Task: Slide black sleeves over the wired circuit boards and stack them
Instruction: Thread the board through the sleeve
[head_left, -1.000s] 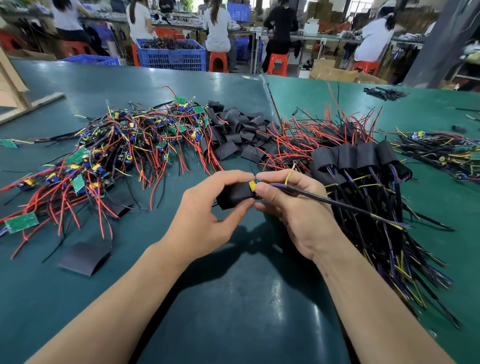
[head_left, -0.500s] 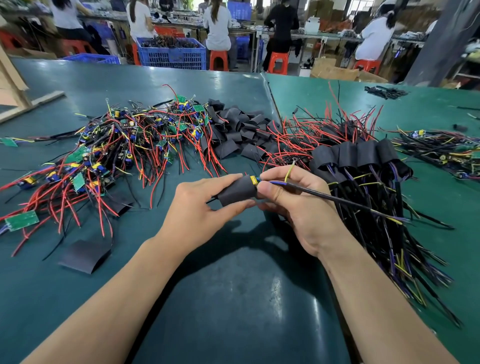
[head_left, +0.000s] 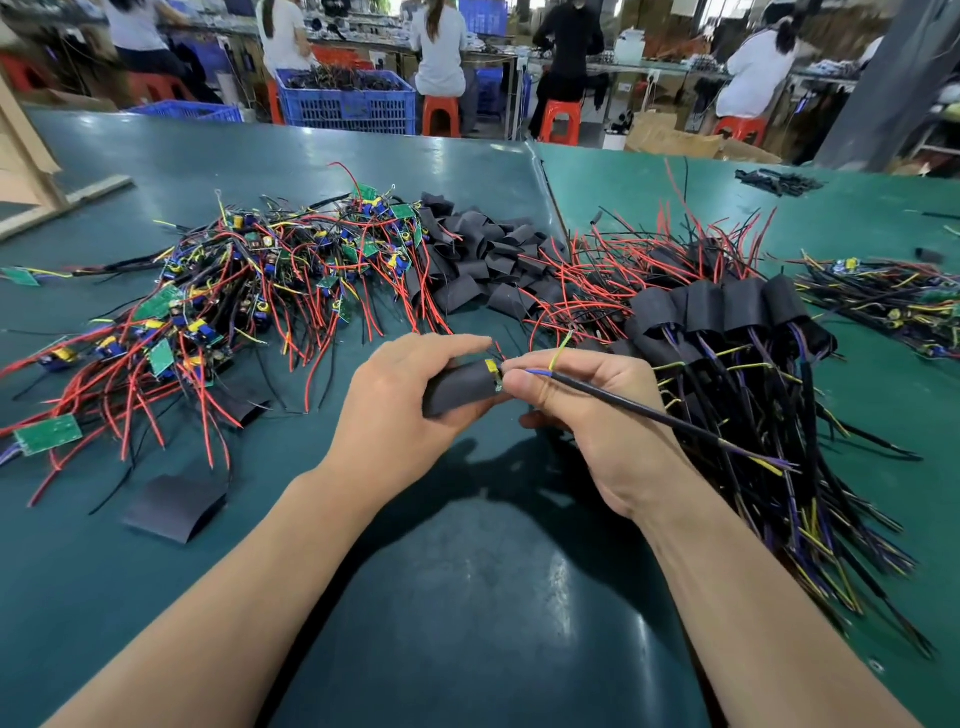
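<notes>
Head view: left hand (head_left: 400, 410) wraps the black sleeve (head_left: 460, 387) above the table, steadying it; right hand (head_left: 587, 410) pinches the board's wire bundle (head_left: 649, 413), apparently to seat the circuit board (head_left: 493, 370) inside.

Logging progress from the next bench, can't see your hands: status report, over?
Left hand grips black sleeve. Right hand pinches the board's wires at the sleeve mouth. Board nearly covered, yellow part showing. Nothing in the way.
</notes>
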